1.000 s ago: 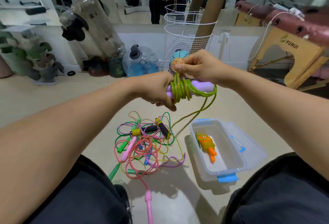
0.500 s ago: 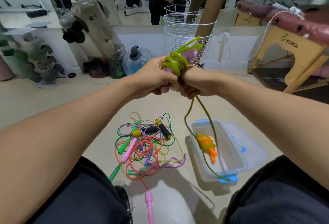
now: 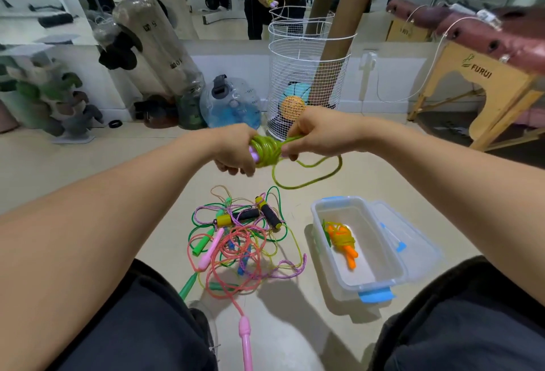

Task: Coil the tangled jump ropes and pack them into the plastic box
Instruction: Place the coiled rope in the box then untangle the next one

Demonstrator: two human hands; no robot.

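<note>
We are mid-coil: our left hand (image 3: 236, 149) grips the purple handles with the green jump rope (image 3: 267, 150) wound round them, and our right hand (image 3: 321, 137) pinches the free strand, its slack loop hanging below. Next we judge the slack must be wrapped, then laid in the plastic box (image 3: 392, 277), near right, beside the orange bundle (image 3: 342, 239).

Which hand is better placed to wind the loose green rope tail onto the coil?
Right hand: it already pinches the green rope beside the coil, with the tail hanging below. The left hand holds the handles.
</note>
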